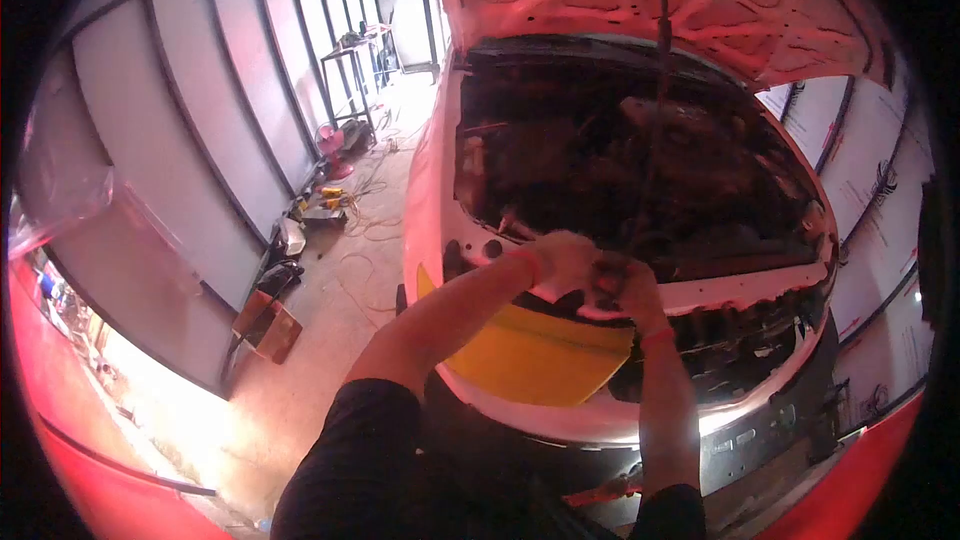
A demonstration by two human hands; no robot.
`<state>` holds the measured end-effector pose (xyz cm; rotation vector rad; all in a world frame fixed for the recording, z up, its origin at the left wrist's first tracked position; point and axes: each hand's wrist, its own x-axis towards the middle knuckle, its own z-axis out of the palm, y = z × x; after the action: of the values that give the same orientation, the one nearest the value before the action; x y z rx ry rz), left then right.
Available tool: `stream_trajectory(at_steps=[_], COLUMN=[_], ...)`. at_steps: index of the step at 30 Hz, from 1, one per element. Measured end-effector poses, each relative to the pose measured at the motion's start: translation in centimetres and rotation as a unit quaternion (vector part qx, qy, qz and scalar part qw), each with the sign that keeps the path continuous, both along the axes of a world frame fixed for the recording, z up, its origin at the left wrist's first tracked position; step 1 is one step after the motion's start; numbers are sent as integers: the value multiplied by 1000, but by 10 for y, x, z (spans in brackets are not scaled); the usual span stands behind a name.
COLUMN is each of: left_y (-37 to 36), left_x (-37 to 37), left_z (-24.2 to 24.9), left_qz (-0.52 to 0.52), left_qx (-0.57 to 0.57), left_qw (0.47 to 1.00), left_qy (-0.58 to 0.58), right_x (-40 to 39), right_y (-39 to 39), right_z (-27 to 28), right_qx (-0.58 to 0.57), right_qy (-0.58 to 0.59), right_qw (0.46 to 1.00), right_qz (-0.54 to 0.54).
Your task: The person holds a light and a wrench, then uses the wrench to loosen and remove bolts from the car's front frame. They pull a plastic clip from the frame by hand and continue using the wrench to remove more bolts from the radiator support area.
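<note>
Both my arms reach over the front of a car (425,170) with its hood raised. My left hand (562,260) is at the front edge of the engine bay (580,155), its fingers blurred and partly hidden. Close beside it, my right hand (638,292) is curled around a small dark thing (606,278) that I cannot make out. Below both hands, a yellow sheet (540,355) lies over the front corner of the car, around the headlight area. To the right of my right hand is the dark, open grille area (735,340).
The raised hood (760,0) hangs overhead, with a thin dark rod (662,60) running down into the engine bay. Cables (375,210), a pink fan (335,152), a cardboard box (268,328) and tools lie along the left wall. A metal table (345,70) stands farther back.
</note>
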<state>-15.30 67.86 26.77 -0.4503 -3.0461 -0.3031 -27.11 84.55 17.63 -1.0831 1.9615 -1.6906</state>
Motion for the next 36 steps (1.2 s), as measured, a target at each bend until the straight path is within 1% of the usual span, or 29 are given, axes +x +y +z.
stream_trajectory(at_steps=[2,3,5,6,7,8,9,11,12,14,15,16,17,18,19,20,21,22,23,26,27,29,30,31,32,33,34,35,36], left_y=[-1,-6,-12,-8,-2,-1,-5,-13,-14,-13,-11,-8,-7,-9,-11,-14,-14,-13,-12,-7,-9,-10,-10,-9,-9,-4,1,3,4], left_x=[-13,-20,-30,-23,-11,-5,-7,-10,-10,-11,-13,-17,-19,-22,-23,-26,-23,-17,-12,-5,-3,1,-2,-6,-10,-8,-6,-5,-2], left_z=[-32,-51,-83,-67,-33,-12,-10,-11,-13,-16,-23,-36,-49,-66,-79,-91,-82,-60,-39,-3,-2,-4,-12,-24,-36,-41,-49,-55,-47], left_qz=[71,72,-38,-38,-2,34,36,-68,-67,2,0,46,92,93,-14,-120,-120,-58,5,26,26,-31,-32,-21,-9,-9,34,75,76], left_qx=[89,89,24,27,8,-12,-12,-162,-162,-87,-90,12,114,114,66,16,19,15,11,-12,-12,-42,-45,3,51,50,70,90,94], left_qw=[992,992,990,990,999,998,998,984,984,996,996,998,987,987,993,957,957,988,1000,999,999,997,997,999,998,998,996,992,992], left_qy=[-49,-52,135,133,42,-49,-47,17,18,-5,-5,-34,-63,-65,101,263,262,140,16,-23,-22,53,53,49,44,43,44,46,44], right_x=[-2,5,10,9,7,3,1,-2,4,11,14,15,11,6,6,6,12,16,12,2,6,11,12,12,10,8,8,8,9], right_y=[0,2,2,3,3,3,1,0,0,3,3,3,2,1,0,2,3,4,3,-1,0,1,1,1,1,1,1,0,1], right_z=[2,12,15,12,9,6,5,4,10,19,22,24,19,9,8,8,18,23,18,8,11,16,18,19,18,16,13,11,12], right_qx=[8,41,77,55,32,33,56,79,69,58,61,64,61,57,53,54,71,88,89,86,63,37,40,42,39,61,85,87,72], right_qy=[-33,-48,-65,6,79,80,97,114,93,72,-7,-87,-87,8,103,102,95,90,92,125,93,61,-27,-116,-116,34,182,181,102], right_qw=[999,998,995,998,996,996,993,990,993,996,998,994,994,998,993,993,992,992,991,988,993,997,999,992,992,997,978,978,992], right_qz=[13,5,-2,-13,-25,-24,-31,-37,-29,-22,-17,-10,-11,-23,-36,-37,-35,-32,-29,-41,-24,-8,-5,-2,-4,-30,-53,-52,-27])
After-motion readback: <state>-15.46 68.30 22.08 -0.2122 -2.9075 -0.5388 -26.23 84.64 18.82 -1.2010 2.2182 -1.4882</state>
